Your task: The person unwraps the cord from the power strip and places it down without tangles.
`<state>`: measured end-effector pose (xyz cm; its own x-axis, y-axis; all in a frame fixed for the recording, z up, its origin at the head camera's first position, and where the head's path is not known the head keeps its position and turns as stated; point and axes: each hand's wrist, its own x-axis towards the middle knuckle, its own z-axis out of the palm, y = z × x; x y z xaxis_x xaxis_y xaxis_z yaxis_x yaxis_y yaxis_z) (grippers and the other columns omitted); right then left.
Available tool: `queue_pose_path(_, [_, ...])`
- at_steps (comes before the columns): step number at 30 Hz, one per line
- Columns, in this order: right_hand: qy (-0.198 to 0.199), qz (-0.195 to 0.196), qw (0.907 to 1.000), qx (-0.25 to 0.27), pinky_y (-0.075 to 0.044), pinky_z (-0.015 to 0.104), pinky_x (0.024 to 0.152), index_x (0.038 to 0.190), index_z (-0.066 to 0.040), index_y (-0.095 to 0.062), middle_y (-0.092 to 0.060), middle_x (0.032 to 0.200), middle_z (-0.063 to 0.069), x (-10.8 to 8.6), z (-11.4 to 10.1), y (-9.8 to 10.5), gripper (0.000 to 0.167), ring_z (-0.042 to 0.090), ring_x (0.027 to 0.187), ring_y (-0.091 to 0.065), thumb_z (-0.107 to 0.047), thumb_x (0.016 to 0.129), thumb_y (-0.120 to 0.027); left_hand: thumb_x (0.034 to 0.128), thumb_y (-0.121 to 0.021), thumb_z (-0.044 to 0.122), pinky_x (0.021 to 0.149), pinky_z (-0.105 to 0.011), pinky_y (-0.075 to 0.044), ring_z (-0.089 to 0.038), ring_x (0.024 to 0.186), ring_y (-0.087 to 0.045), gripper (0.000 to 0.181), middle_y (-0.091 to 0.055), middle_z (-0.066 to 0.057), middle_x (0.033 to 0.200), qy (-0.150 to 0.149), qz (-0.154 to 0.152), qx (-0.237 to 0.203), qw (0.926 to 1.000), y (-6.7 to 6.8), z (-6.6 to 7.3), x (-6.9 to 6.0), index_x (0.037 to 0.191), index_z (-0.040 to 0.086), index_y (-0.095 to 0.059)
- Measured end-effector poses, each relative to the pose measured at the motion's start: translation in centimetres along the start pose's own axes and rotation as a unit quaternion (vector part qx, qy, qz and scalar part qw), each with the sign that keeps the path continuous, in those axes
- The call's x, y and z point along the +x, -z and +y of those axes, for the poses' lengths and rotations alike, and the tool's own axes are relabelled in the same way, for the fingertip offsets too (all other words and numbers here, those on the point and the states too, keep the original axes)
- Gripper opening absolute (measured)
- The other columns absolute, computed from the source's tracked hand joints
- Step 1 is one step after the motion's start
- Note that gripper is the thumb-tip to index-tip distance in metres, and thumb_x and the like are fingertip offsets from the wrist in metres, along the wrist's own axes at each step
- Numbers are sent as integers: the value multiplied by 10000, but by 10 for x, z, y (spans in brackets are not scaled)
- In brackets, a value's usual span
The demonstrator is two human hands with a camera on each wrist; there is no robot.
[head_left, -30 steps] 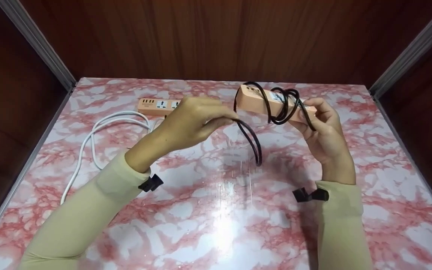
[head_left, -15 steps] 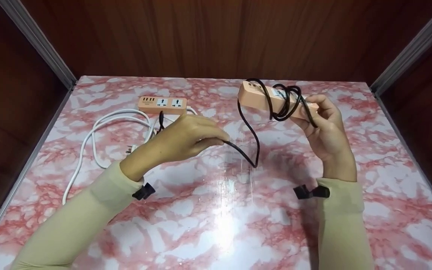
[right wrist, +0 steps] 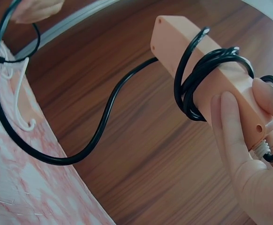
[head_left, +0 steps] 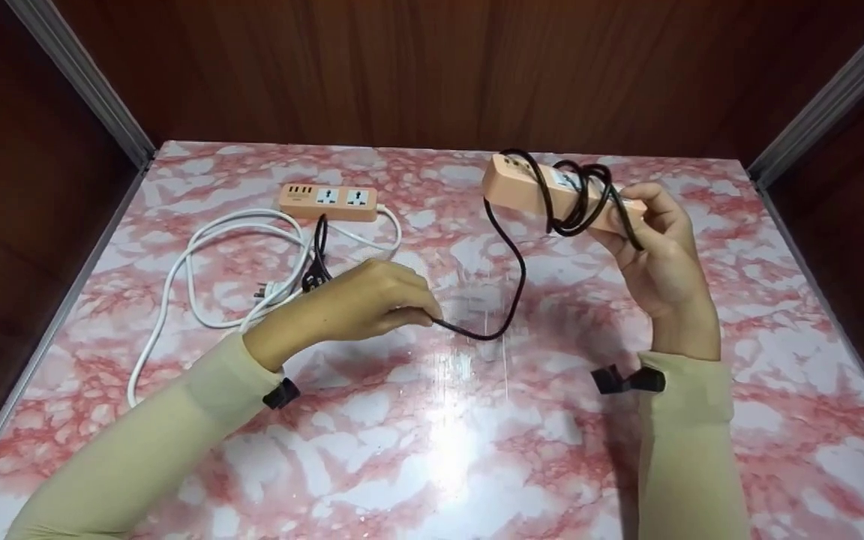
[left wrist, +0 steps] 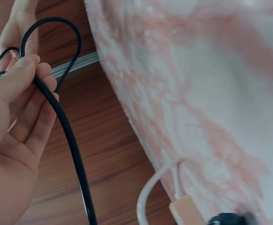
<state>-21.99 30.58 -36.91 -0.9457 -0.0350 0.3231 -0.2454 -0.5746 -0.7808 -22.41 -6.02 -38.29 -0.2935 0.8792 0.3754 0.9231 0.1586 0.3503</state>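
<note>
The left hand (head_left: pixel 373 304) has a narrow grip: thumb and fingers pinch the black cord (right wrist: pixel 61 161) above the middle of the table (head_left: pixel 552 450). The right hand (head_left: pixel 664 255) holds one end of an orange power strip (head_left: pixel 518 193), the end where its cord enters, with a turn of that cord looping past the thumb. The strip is in the air toward the table's far right corner, tilted so its free end is higher.

Several loose turns of cord bunch round the strip's middle; one sits nearer the free end. From there the cord sags between the hands. To handle it well, I would steady the strip, pass the cord round the free end one turn at a time, and take up slack gently so the bunched turns neither cross nor slip over the thumb.

Past the left hand, a black plug (head_left: pixel 316 277) lies left of the table's middle, near a white plug (head_left: pixel 274 290) and a looped white cord (left wrist: pixel 141 201) that reaches toward the left edge; a snag there seems the main risk. A second strip (head_left: pixel 328 212) lies near the far edge, left of centre.
</note>
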Motion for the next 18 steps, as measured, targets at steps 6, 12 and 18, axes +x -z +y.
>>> queue_pose_path(6, [-2, -21, 10000, 16, -630, 326, 869, 1063, 14, -660, -674, 1055, 168, 0, 1, -1, 132, 220, 903, -719, 115, 979, -648, 941, -804, 77, 832, -339, -587, -175, 866, -718, 53, -769, 2, 911, 157, -597, -29, 9981, -15, -8, -14, 954, 118, -774])
queue_pose_path(12, [-19, 29, 10000, 1, -631, 321, 858, 1062, 9, -655, -672, 1059, 168, -1, 1, 0, 140, 216, 894, -718, 120, 976, -647, 897, -852, 128, 811, -352, -581, -173, 819, -708, 86, -758, 11, 871, 478, -1114, 96, 9926, -32, -14, -25, 905, 124, -766])
queue_pose_path(18, [7, -14, 10000, 98, -631, 329, 866, 1061, 14, -658, -671, 1056, 171, -2, 0, 0, 142, 218, 899, -721, 125, 974, -647, 896, -853, 149, 839, -371, -582, -175, 849, -710, 92, -766, 9, 896, 753, -1266, 101, 9890, -46, -15, -30, 932, 123, -773])
